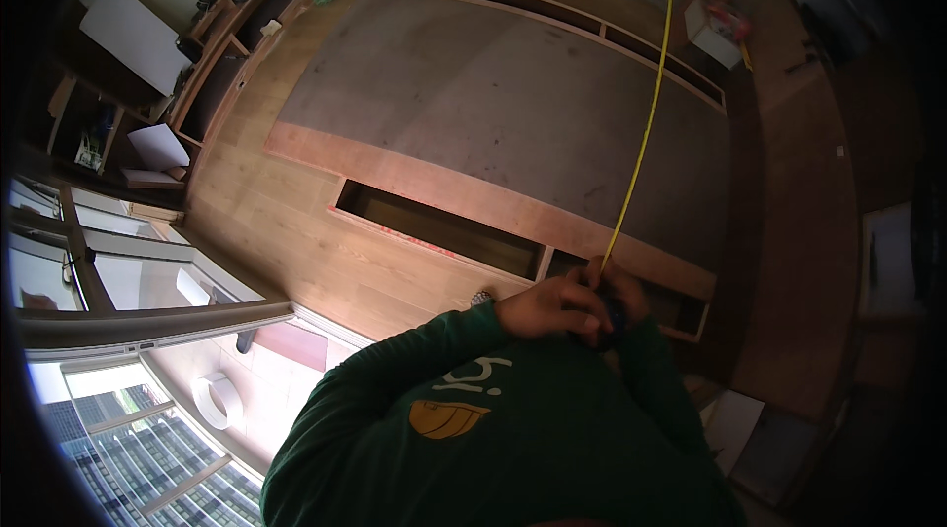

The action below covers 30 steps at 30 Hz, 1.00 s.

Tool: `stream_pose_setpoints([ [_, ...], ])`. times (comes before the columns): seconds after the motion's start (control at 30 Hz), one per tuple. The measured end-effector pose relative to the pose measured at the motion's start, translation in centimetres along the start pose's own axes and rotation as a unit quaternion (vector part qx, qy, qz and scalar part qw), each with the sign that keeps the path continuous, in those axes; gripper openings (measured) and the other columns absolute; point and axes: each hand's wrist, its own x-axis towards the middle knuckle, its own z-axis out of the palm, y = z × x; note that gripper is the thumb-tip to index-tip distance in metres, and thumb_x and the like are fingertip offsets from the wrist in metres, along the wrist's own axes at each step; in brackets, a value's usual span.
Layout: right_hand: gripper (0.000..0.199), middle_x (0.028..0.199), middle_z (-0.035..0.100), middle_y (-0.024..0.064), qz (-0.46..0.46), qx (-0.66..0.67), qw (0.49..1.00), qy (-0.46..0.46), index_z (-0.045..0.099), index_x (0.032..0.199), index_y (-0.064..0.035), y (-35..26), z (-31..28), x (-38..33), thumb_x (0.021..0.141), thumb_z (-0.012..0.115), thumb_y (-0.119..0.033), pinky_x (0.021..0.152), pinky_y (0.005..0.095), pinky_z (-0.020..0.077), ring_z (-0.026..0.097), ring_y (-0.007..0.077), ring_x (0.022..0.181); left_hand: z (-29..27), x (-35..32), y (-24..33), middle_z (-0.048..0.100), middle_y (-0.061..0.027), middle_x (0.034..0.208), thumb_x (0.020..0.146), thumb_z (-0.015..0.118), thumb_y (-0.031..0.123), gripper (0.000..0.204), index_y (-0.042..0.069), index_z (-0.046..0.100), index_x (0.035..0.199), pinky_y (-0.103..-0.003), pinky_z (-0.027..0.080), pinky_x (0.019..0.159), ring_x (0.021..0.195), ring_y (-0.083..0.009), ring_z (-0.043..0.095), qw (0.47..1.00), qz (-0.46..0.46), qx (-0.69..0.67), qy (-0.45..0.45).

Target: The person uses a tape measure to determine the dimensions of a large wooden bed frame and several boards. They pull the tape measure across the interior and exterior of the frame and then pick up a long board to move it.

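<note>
Tape-measure blade (647, 122), yellow and nearly straight, is stretching in the head view across the grey-topped wooden platform (444, 103) and past its far edge, toward the top. The right hand (628, 292) is holding the dark tape-measure case (614, 314) at the near side, fingers apparently closed around it; the left hand (550, 310) is resting against it, fingers half-curled, any grip impossible to tell. Pulling-out is looking done; winding back is seemingly remaining.
</note>
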Motion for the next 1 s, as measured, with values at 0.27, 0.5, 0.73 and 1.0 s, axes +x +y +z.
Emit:
stream_pose_setpoints([
  [0.27,0.034,0.097,0.057,0.0177,0.048,-0.073,0.996,0.009,0.05,0.081,-0.0045,-0.6,0.5,-0.1,0.094,0.042,-0.035,0.079,0.0333,0.0466,0.056,0.023,0.088,0.5,-1.0,-0.8,0.063,-0.0094,0.092,0.088,0.057,0.023,0.026,0.001,0.064,0.1,-0.03,0.043,0.087,0.092,-0.0172,0.059,1.0,0.02,-0.006,0.004],
  [0.5,0.033,0.098,0.058,0.0156,0.04,-0.096,0.994,-0.018,0.053,0.081,-0.0044,-1.7,1.0,0.4,0.092,0.047,-0.034,0.084,0.0322,0.044,0.055,0.0208,0.09,0.0,-1.1,-1.1,0.061,-0.0082,0.088,0.089,0.056,0.027,0.029,0.0,0.064,0.096,-0.029,0.044,0.083,0.086,-0.0156,0.058,0.999,0.02,0.032,0.016],
  [0.73,0.034,0.092,0.055,0.0102,-0.002,-0.131,0.989,-0.06,0.052,0.078,-0.0057,-1.2,0.8,0.5,0.093,0.045,-0.035,0.081,0.029,0.0411,0.05,0.0162,0.086,0.7,-1.6,0.1,0.059,-0.0093,0.085,0.089,0.054,0.03,0.034,-0.003,0.063,0.092,-0.028,0.044,0.077,0.081,-0.0165,0.058,0.999,0.026,0.002,-0.021],
  [1.0,0.033,0.094,0.056,0.0093,-0.044,-0.227,0.971,-0.054,0.051,0.079,-0.0037,-1.5,1.2,0.1,0.096,0.04,-0.03,0.083,0.0295,0.0423,0.052,0.0156,0.089,1.1,-0.8,-0.6,0.059,-0.0141,0.083,0.086,0.052,0.041,0.049,-0.007,0.064,0.087,-0.031,0.045,0.071,0.076,-0.0208,0.058,0.999,0.038,-0.012,0.012],
])
